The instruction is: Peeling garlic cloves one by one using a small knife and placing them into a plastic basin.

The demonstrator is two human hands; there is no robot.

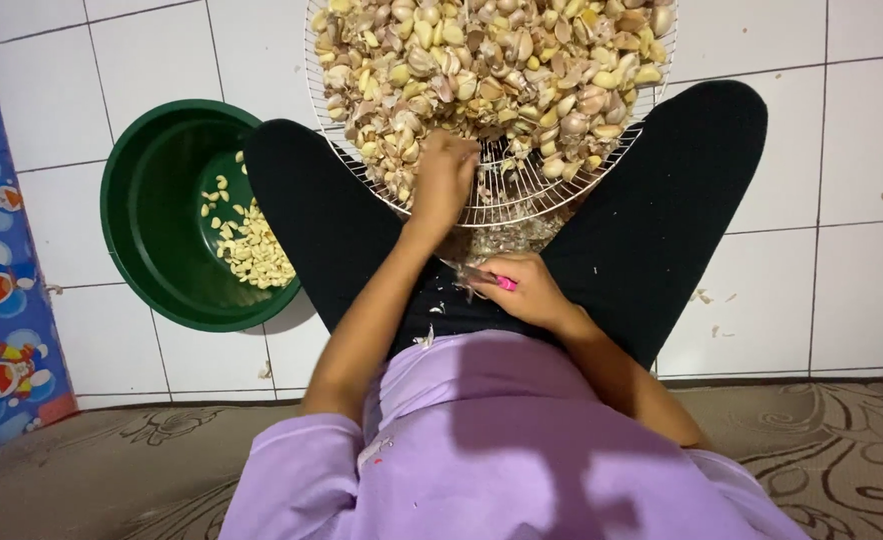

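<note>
Purple-sleeved right hand (527, 290) grips a pink-handled knife (482, 275); left hand (444, 178) closes on garlic cloves (492, 70) at the wire tray (522, 195) near edge — blade could nick fingers.

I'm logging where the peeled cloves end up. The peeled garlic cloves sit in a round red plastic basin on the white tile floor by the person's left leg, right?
Not quite: the round plastic basin is dark green, not red. The head view shows it on the white tile floor by the left leg, holding the peeled garlic cloves.
</note>
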